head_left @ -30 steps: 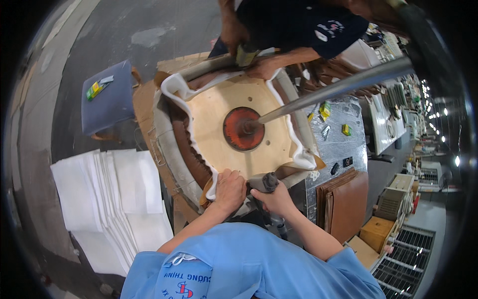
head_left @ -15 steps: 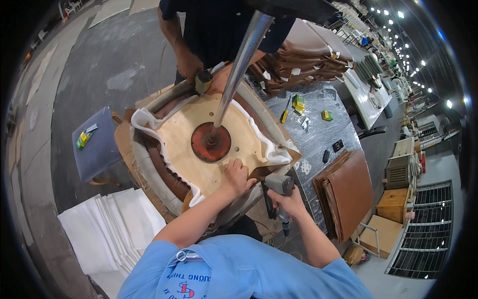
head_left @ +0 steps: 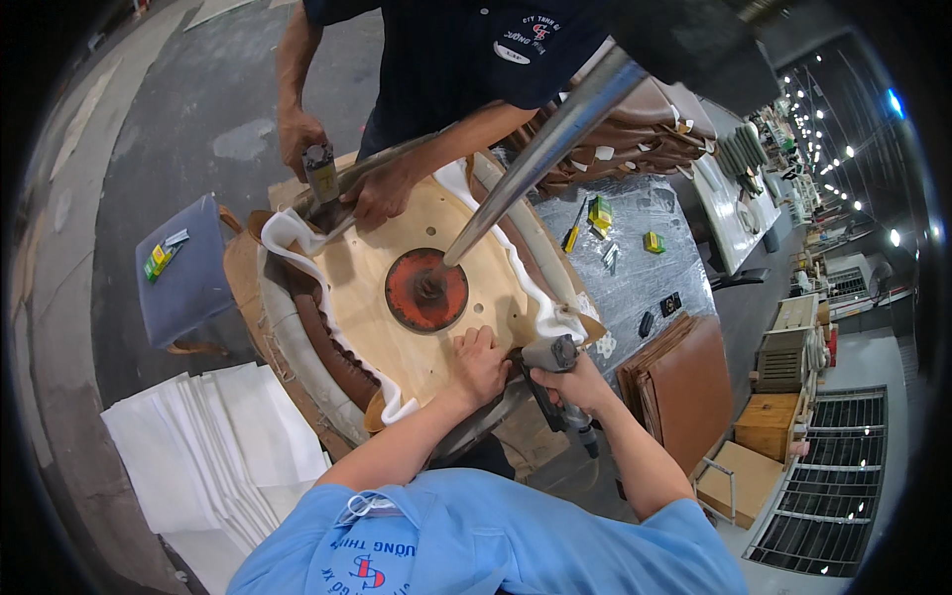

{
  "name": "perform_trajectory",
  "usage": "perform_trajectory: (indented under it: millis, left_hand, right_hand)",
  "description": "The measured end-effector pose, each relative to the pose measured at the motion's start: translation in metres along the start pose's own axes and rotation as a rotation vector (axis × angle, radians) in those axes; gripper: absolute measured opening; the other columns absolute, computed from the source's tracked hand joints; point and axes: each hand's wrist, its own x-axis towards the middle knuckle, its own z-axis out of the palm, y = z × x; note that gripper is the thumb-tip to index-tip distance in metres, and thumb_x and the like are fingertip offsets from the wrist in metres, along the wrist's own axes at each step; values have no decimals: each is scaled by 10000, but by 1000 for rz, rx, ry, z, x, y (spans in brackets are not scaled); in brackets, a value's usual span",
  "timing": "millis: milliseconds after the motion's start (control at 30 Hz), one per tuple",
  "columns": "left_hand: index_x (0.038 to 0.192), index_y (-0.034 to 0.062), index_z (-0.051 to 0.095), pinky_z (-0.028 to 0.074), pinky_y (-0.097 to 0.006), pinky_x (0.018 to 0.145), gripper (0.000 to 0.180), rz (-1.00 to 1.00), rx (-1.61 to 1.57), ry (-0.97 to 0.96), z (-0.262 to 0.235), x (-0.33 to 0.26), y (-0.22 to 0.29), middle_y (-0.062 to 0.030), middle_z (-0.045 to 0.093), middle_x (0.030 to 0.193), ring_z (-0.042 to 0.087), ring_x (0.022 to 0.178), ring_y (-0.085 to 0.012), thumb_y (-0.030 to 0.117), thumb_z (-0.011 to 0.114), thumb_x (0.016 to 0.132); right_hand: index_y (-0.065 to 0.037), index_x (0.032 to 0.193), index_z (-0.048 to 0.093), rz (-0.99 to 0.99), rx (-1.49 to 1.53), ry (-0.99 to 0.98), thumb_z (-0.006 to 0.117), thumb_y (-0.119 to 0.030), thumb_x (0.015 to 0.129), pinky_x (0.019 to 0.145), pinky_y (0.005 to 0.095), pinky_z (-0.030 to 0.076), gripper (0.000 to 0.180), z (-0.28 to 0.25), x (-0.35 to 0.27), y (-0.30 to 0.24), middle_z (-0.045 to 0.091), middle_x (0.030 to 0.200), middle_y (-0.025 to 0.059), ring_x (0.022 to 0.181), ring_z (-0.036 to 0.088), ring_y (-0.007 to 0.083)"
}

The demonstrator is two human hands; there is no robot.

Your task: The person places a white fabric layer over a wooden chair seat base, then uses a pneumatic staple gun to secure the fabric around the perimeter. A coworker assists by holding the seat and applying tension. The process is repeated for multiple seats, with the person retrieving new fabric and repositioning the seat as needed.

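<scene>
Pressing flat on the plywood seat base (head_left: 416, 258), the left hand (head_left: 483, 365) (fingers spread, grasping nothing) steadies it while the right hand (head_left: 578, 382) clenches a staple gun (head_left: 551, 369) at the rim.

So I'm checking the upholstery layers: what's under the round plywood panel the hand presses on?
Past the plywood panel's rim, white padding and brown leather fold out. The left hand lies flat on top; the right hand grips a staple gun. Whatever lies beneath the wood is covered.
</scene>
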Motion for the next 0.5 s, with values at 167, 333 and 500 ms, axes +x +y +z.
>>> perform_trajectory:
  millis: [167, 333, 500]
  left_hand:
    - [846, 107, 757, 394, -485, 907, 109, 1, -45, 90, 1, 3, 1, -100, 589, 1075, 541, 1088, -329, 191, 825, 838]
    - [899, 73, 748, 411, -486, 944, 105, -30, -48, 33, -3, 3, 3, -122, 586, 1119, 547, 1117, -336, 175, 766, 877]
    - [903, 69, 755, 416, -480, 952, 125, -67, -33, -17, -1, 4, 3, -123, 590, 1114, 551, 1120, -332, 192, 771, 882]
  right_hand:
    - [4, 1106, 760, 11, -103, -2, 875, -204, 959, 498, 315, 504, 279, 0, 4, -9, 692, 727, 20, 535, 622, 116]
    - [11, 1063, 734, 66, -156, 10, 895, -226, 937, 492, 316, 509, 313, 4, 6, -21, 691, 716, 31, 529, 626, 119]
    - [13, 1077, 733, 64, -244, 78, 897, -218, 936, 484, 325, 499, 316, 13, 11, -26, 696, 754, 41, 531, 628, 126]
